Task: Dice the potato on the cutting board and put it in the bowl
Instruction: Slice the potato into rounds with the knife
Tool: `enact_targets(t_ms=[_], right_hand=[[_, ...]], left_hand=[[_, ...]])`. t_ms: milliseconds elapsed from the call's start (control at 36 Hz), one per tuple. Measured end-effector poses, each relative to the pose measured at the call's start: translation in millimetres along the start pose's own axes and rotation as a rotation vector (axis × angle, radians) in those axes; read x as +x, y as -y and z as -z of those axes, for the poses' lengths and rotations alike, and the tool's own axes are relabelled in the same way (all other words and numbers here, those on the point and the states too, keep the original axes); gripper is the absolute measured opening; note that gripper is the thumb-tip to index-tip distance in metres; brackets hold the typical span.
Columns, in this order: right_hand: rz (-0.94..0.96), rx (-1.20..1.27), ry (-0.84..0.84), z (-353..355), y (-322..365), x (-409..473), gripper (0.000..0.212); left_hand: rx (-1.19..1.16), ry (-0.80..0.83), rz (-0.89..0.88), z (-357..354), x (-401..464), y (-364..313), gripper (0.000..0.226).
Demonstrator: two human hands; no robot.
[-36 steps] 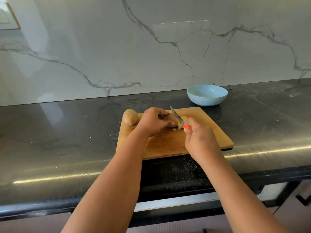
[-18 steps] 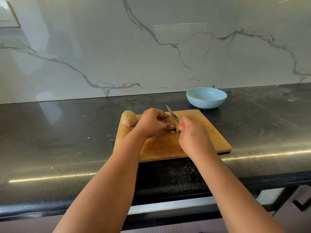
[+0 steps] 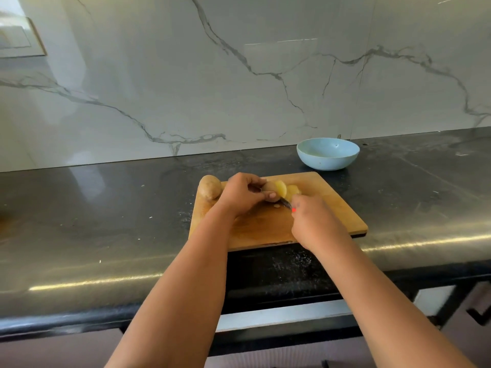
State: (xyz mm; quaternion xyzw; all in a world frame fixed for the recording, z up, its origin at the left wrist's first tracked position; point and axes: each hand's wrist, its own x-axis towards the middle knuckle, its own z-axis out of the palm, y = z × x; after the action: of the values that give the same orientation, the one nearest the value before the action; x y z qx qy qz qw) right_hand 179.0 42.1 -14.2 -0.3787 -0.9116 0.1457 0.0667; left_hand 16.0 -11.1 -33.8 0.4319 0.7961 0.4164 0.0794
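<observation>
A wooden cutting board [image 3: 329, 208] lies on the black counter. My left hand [image 3: 240, 195] grips a partly cut potato [image 3: 272, 191] near the board's far edge. Its yellow cut face points right, and cut slices [image 3: 292, 192] lie just beside it. My right hand [image 3: 316, 221] holds a knife [image 3: 287, 203] with a red handle; the blade is low, down through the potato, mostly hidden. A whole potato [image 3: 210, 186] sits at the board's far left corner. The light blue bowl [image 3: 328, 154] stands beyond the board, to the right.
A small potato scrap [image 3: 276, 206] lies on the board near my left thumb. The white marble wall [image 3: 239, 75] rises behind the counter. The counter's front edge [image 3: 425, 241] runs just below the board, with a dark oven front beneath.
The knife has come down from a raised, tilted position through the potato to the board. More yellow cut pieces now show to the right of the potato. The view shifted slightly down.
</observation>
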Motion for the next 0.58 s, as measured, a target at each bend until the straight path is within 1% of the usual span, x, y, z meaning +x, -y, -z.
enact_targets(t_ms=[139,194,278,361,500,583], right_hand=[[0.019,0.016,-0.034,17,-29,-20,0.015],[0.035,0.072,-0.07,16,-36,-25,0.012],[0.062,0.197,-0.217,7,-38,-25,0.011],[0.117,0.189,-0.344,-2,-33,-22,0.009],[0.163,0.151,-0.39,-16,-27,-13,0.01],[0.161,0.148,-0.385,-24,-27,-12,0.014]], left_hand=[[0.022,0.025,0.024,-1,-2,-2,0.059],[0.024,0.038,0.026,-2,-1,-2,0.059],[0.041,0.047,0.021,-4,0,-2,0.058],[0.045,0.046,0.024,-5,0,-2,0.059],[0.033,0.005,0.005,-6,-1,-3,0.058],[0.012,-0.022,-0.004,-7,-1,-2,0.055]])
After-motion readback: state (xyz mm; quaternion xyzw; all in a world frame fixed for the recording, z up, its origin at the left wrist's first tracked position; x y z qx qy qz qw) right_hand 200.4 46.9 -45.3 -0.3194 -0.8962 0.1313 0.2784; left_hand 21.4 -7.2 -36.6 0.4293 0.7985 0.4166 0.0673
